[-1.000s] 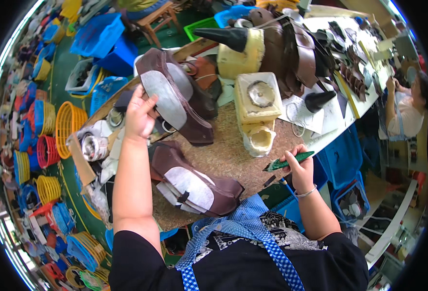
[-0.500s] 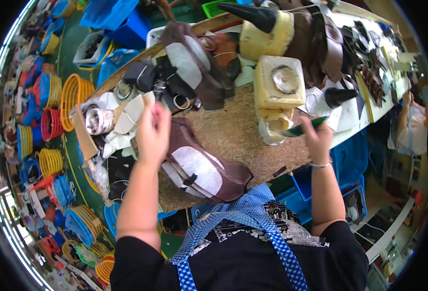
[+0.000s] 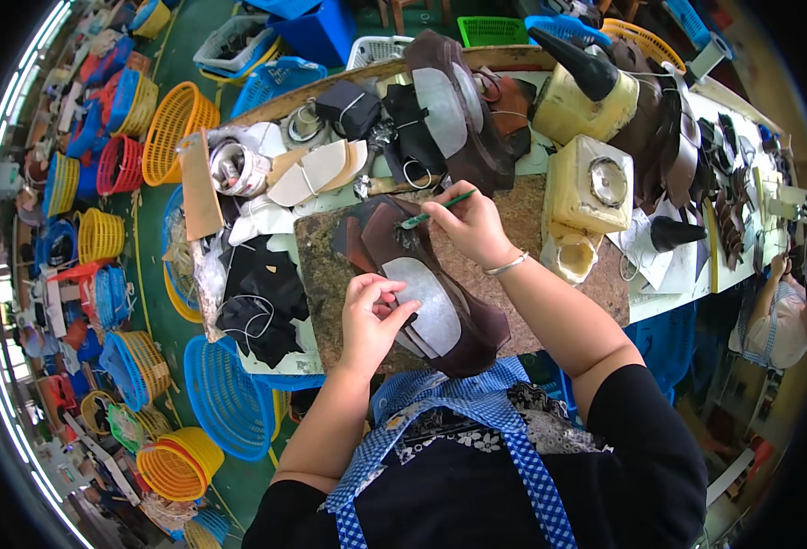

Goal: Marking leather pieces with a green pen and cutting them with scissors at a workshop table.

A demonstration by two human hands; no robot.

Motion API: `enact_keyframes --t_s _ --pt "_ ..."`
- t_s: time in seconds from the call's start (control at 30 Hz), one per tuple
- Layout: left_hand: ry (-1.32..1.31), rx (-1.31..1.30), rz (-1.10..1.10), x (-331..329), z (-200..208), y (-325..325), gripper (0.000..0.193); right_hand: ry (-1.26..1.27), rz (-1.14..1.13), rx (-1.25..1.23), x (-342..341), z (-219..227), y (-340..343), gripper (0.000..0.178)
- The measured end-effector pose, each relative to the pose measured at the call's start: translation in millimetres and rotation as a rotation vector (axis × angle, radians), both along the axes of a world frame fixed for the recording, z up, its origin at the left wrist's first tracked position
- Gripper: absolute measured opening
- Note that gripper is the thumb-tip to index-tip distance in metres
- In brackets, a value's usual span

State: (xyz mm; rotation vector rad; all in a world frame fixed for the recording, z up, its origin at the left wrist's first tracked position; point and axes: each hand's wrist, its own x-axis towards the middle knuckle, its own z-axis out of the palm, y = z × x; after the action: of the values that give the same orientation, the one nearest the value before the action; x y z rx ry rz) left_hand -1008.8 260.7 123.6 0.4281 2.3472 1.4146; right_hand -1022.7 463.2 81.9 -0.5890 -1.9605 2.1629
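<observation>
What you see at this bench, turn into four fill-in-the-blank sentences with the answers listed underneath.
1. The right hand holds a brush with a ____ handle.
2. In the picture, the left hand, at the brown leather piece, sits ____ (higher or lower) than the right hand.
3. The yellowish container with the round metal disc stands to the ____ (left or right) of both hands.
4. The checked apron is blue and ____.

Missing words: green; lower; right; white.

Leather pieces [image 3: 431, 291] on a board [image 3: 529, 209] upon the tabletop [image 3: 667, 304]
A canister [image 3: 592, 188] stands right of them; baskets [image 3: 179, 133], left of the tabletop.
</observation>
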Motion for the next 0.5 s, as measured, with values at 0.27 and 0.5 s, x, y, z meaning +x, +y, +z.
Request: enact_keyframes --t_s 0.27,0.5 --pt "-0.186 0.044 0.107 -1 -16 -1 0.067 -0.051 0.099 -0.045 -34 -1 3 0.037" --pt "-0.251 0.106 0.195 1 -27 -7 0.073 0.085 0.197 0.172 93 21 13 0.020"
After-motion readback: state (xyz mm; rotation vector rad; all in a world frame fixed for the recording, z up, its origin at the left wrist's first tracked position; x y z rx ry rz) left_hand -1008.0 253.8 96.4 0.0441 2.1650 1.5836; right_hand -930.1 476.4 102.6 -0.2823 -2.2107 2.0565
